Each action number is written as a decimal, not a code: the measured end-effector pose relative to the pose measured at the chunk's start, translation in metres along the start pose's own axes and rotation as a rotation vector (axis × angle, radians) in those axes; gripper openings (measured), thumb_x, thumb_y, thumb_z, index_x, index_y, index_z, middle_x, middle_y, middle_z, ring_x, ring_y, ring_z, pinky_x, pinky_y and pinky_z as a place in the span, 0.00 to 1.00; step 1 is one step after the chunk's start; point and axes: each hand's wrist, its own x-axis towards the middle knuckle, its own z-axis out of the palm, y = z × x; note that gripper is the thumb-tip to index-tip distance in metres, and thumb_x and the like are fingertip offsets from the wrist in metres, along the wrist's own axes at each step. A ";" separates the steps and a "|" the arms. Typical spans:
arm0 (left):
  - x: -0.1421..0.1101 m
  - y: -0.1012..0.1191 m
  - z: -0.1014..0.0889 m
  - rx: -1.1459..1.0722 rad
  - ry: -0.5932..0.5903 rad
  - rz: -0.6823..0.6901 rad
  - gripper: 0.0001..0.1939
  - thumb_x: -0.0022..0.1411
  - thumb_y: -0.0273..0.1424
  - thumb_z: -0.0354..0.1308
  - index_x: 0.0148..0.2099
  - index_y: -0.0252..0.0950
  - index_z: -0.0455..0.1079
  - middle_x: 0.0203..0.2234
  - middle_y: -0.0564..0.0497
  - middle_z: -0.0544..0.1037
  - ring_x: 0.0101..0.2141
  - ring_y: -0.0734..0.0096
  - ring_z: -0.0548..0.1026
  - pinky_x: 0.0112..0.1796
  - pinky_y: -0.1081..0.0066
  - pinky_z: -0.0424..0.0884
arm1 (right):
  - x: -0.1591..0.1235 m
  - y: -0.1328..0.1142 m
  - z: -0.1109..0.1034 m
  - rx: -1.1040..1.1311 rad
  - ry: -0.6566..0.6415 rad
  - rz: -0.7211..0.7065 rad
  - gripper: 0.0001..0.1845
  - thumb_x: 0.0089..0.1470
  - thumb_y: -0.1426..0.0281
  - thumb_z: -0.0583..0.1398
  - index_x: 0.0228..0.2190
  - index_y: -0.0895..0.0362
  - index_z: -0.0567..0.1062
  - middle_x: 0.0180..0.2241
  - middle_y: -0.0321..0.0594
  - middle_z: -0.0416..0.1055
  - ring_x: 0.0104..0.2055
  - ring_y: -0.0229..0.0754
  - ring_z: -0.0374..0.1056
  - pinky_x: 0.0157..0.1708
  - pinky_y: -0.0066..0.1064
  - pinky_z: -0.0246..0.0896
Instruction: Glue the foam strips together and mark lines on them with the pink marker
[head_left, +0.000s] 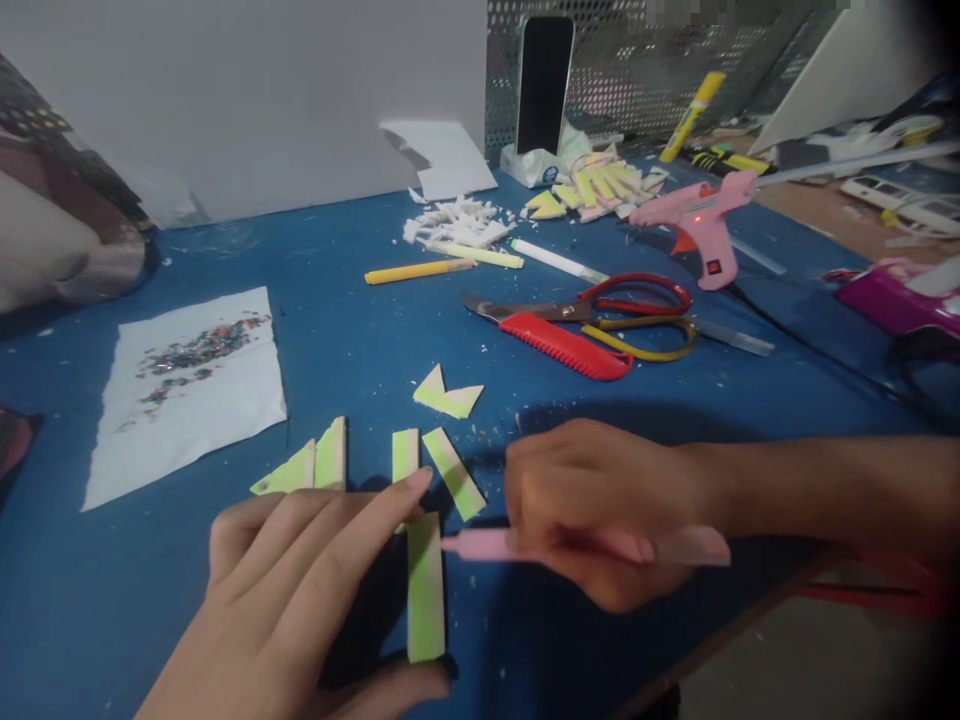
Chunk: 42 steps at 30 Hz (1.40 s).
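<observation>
My right hand (592, 500) is closed round a pink felt-tip pen (480, 545). The pen's tip meets the right edge of a rectangular strip (426, 590) coloured green and pale pink. Thumb and forefinger of my left hand (300, 590) span this strip's two ends and steady it on the table. Two shorter strips, one upright in view (406, 452) and one slanted (455, 475), lie just beyond. Farther off is a zigzag-cut piece (448, 395) in the same colours. Triangular pieces (322, 455) show past my left knuckles, partly covered.
Scissors (555, 308) and a red-handled cutter (566, 345) lie on the blue table (337, 350). Behind are a pink glue gun (705, 220), pens (420, 271), white scraps (461, 220), coloured pieces (600, 185) and a propped phone (545, 85). Glitter-like bits cover a paper (195, 430) at left.
</observation>
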 end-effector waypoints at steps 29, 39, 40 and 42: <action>0.000 -0.003 -0.002 -0.024 0.002 0.050 0.43 0.61 0.52 0.59 0.71 0.46 0.47 0.46 0.51 0.78 0.43 0.56 0.74 0.45 0.57 0.58 | 0.001 -0.004 0.000 -0.042 -0.070 -0.142 0.04 0.56 0.76 0.53 0.30 0.55 0.63 0.29 0.33 0.71 0.32 0.35 0.65 0.31 0.27 0.60; 0.000 -0.001 -0.002 -0.028 0.001 0.008 0.41 0.61 0.53 0.58 0.70 0.49 0.49 0.47 0.51 0.78 0.45 0.55 0.74 0.45 0.57 0.58 | 0.001 -0.010 0.005 -0.082 -0.091 -0.052 0.08 0.57 0.77 0.53 0.27 0.54 0.61 0.26 0.33 0.68 0.30 0.35 0.63 0.29 0.27 0.59; 0.000 -0.001 -0.002 -0.029 0.004 0.016 0.41 0.60 0.53 0.59 0.70 0.48 0.49 0.47 0.50 0.77 0.45 0.55 0.73 0.45 0.58 0.58 | 0.000 -0.011 0.005 -0.076 -0.059 -0.038 0.08 0.56 0.77 0.53 0.28 0.54 0.61 0.25 0.33 0.68 0.30 0.35 0.63 0.29 0.27 0.60; 0.000 -0.001 -0.002 -0.033 0.012 0.035 0.41 0.61 0.52 0.60 0.70 0.47 0.49 0.47 0.50 0.77 0.44 0.55 0.74 0.45 0.58 0.58 | -0.001 -0.011 0.005 -0.051 -0.053 -0.093 0.06 0.58 0.74 0.53 0.29 0.55 0.63 0.27 0.33 0.69 0.30 0.35 0.63 0.30 0.27 0.61</action>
